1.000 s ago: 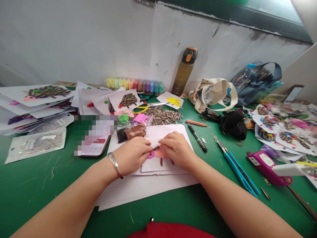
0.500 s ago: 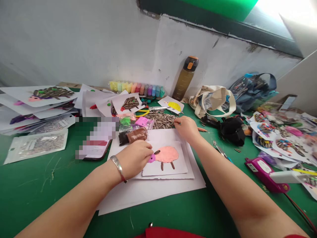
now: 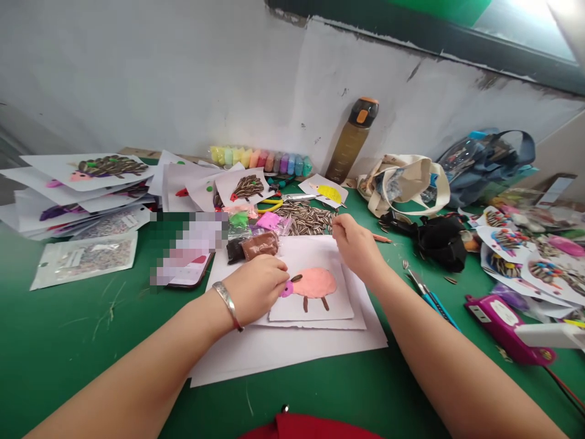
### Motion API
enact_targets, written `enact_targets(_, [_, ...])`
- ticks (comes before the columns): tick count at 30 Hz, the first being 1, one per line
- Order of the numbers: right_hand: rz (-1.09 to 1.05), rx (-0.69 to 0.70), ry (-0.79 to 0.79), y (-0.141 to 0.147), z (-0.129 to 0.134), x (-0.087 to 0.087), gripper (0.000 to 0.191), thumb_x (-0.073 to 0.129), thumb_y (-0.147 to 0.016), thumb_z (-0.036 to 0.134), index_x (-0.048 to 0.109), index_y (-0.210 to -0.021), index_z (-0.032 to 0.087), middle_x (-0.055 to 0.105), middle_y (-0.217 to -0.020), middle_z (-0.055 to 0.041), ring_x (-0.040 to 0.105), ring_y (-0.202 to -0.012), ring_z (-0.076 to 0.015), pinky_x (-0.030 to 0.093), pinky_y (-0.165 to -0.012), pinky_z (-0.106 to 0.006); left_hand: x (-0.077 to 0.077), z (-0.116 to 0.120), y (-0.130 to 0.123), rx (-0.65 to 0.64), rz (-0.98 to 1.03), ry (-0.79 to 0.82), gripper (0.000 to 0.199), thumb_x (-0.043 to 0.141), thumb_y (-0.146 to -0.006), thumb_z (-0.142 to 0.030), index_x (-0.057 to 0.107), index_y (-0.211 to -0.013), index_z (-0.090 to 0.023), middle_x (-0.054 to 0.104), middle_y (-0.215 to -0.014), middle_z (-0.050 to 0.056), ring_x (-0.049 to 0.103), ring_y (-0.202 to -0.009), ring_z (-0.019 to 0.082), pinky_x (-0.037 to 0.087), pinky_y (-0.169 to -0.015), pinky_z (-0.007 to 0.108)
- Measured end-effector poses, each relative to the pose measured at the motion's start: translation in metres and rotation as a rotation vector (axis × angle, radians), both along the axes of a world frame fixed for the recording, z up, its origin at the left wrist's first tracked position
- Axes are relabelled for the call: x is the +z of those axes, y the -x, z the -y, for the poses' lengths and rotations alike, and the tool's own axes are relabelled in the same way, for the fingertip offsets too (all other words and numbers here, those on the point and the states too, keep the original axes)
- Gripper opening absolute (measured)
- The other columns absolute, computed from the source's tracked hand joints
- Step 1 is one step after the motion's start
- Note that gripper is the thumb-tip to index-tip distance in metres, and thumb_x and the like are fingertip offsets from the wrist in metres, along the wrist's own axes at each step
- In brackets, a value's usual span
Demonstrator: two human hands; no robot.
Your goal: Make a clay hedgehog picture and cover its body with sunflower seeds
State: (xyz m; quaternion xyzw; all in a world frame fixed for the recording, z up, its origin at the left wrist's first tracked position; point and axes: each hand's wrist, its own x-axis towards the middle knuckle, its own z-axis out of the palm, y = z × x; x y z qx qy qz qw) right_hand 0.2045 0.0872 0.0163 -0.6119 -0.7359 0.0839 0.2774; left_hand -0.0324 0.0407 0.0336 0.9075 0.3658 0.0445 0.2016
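A clay picture (image 3: 317, 283) of an animal lies on stacked white paper, with a pink body, purple head and two brown legs. One sunflower seed (image 3: 297, 278) sits on the body near the head. My left hand (image 3: 260, 286) is closed at the picture's left side, its fingertips by the purple head; what they grip, if anything, is hidden. At the right edge of the sunflower seed pile (image 3: 306, 217), my right hand (image 3: 359, 242) has its fingers pinched together. I cannot make out what is between them. Bags of brown clay (image 3: 260, 245) and black clay lie behind my left hand.
A phone (image 3: 194, 268) and a stack of seed pictures (image 3: 91, 183) are at left. Behind the seeds stands a water bottle (image 3: 350, 143). To the right lie a cloth bag (image 3: 402, 183), a utility knife (image 3: 429, 296), a purple glue gun (image 3: 507, 323) and more seed pictures (image 3: 503, 238).
The view has shifted slightly, moving everything a little to the right in it. My right hand stays at the seed pile's edge and my left hand stays by the purple head.
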Motion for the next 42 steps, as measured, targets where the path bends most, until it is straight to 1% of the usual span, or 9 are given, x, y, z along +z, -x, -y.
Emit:
enact_targets(2, [-0.047, 0.089, 0.016, 0.004, 0.019, 0.009, 0.019, 0.04, -0.092, 0.021, 0.058, -0.087, 0.021, 0.061, -0.072, -0.0004, 0.053, -0.066, -0.0152, 0.037, -0.065, -0.026, 0.0, 0.0, 0.0, -0.002, 0.001, -0.006, 0.028, 0.044, -0.093, -0.014, 0.072, -0.09, -0.012, 0.066, -0.094, 0.009, 0.058, -0.09, 0.021, 0.044, -0.085, 0.034])
enact_targets(6, [-0.143, 0.216, 0.037, 0.018, 0.053, 0.021, 0.013, 0.051, -0.088, 0.019, 0.062, -0.093, 0.023, 0.067, -0.086, 0.0006, 0.057, -0.075, -0.0139, 0.04, -0.067, -0.024, 0.001, 0.0, -0.001, -0.019, -0.027, -0.018, 0.027, 0.045, -0.092, -0.015, 0.071, -0.086, -0.013, 0.066, -0.09, 0.008, 0.058, -0.087, 0.021, 0.044, -0.083, 0.033])
enact_targets(11, [-0.153, 0.318, 0.174, 0.032, 0.075, 0.015, 0.017, 0.05, -0.089, 0.015, 0.064, -0.092, 0.024, 0.068, -0.083, 0.0021, 0.06, -0.075, -0.0128, 0.042, -0.068, -0.023, 0.002, 0.0, -0.001, -0.022, -0.05, -0.025, 0.029, 0.045, -0.093, -0.017, 0.071, -0.081, -0.014, 0.065, -0.088, 0.007, 0.058, -0.086, 0.02, 0.044, -0.08, 0.032])
enact_targets(17, [-0.105, 0.375, 0.135, 0.033, 0.076, 0.0, 0.013, 0.056, -0.09, 0.018, 0.068, -0.086, 0.021, 0.065, -0.085, -0.0032, 0.057, -0.084, -0.0168, 0.044, -0.076, -0.028, 0.002, -0.001, -0.001, -0.003, -0.021, 0.003, 0.028, 0.045, -0.094, -0.019, 0.072, -0.093, -0.016, 0.066, -0.092, 0.007, 0.057, -0.09, 0.021, 0.043, -0.083, 0.032])
enact_targets(22, [-0.107, 0.403, 0.106, 0.035, 0.073, -0.008, 0.009, 0.062, -0.087, 0.018, 0.07, -0.089, 0.021, 0.066, -0.085, -0.0036, 0.056, -0.086, -0.018, 0.044, -0.079, -0.031, 0.005, -0.001, -0.002, -0.027, -0.042, 0.021, 0.03, 0.044, -0.094, -0.02, 0.072, -0.085, -0.016, 0.065, -0.088, 0.007, 0.057, -0.085, 0.02, 0.043, -0.078, 0.031])
enact_targets(25, [-0.1, 0.433, 0.082, 0.036, 0.072, -0.011, 0.009, 0.062, -0.087, 0.017, 0.07, -0.088, 0.021, 0.067, -0.085, -0.0031, 0.057, -0.085, -0.0179, 0.043, -0.081, -0.032, 0.006, 0.0, -0.003, -0.028, -0.052, 0.027, 0.031, 0.044, -0.094, -0.02, 0.073, -0.087, -0.016, 0.065, -0.088, 0.007, 0.057, -0.085, 0.02, 0.042, -0.078, 0.031])
enact_targets(29, [-0.067, 0.442, 0.045, 0.037, 0.071, -0.013, 0.012, 0.059, -0.09, 0.018, 0.07, -0.085, 0.021, 0.067, -0.084, -0.0038, 0.057, -0.084, -0.018, 0.041, -0.08, -0.032, 0.006, 0.0, -0.003, -0.036, -0.065, 0.015, 0.031, 0.043, -0.094, -0.021, 0.073, -0.088, -0.017, 0.063, -0.088, 0.007, 0.056, -0.086, 0.02, 0.042, -0.078, 0.031])
enact_targets(34, [0.005, 0.458, 0.013, 0.039, 0.07, -0.013, 0.016, 0.056, -0.091, 0.021, 0.07, -0.084, 0.02, 0.066, -0.084, -0.0048, 0.055, -0.083, -0.018, 0.039, -0.078, -0.032, 0.005, 0.001, -0.003, -0.057, -0.07, -0.026, 0.032, 0.043, -0.094, -0.022, 0.071, -0.08, -0.017, 0.061, -0.083, 0.006, 0.055, -0.08, 0.019, 0.041, -0.073, 0.03])
enact_targets(42, [0.031, 0.427, 0.04, 0.04, 0.069, -0.015, 0.015, 0.059, -0.09, 0.023, 0.071, -0.081, 0.022, 0.063, -0.082, -0.0043, 0.051, -0.083, -0.0188, 0.037, -0.075, -0.031, 0.002, 0.001, -0.001, -0.046, -0.014, -0.023, 0.031, 0.045, -0.093, -0.021, 0.071, -0.078, -0.017, 0.059, -0.08, 0.006, 0.054, -0.079, 0.019, 0.04, -0.072, 0.031])
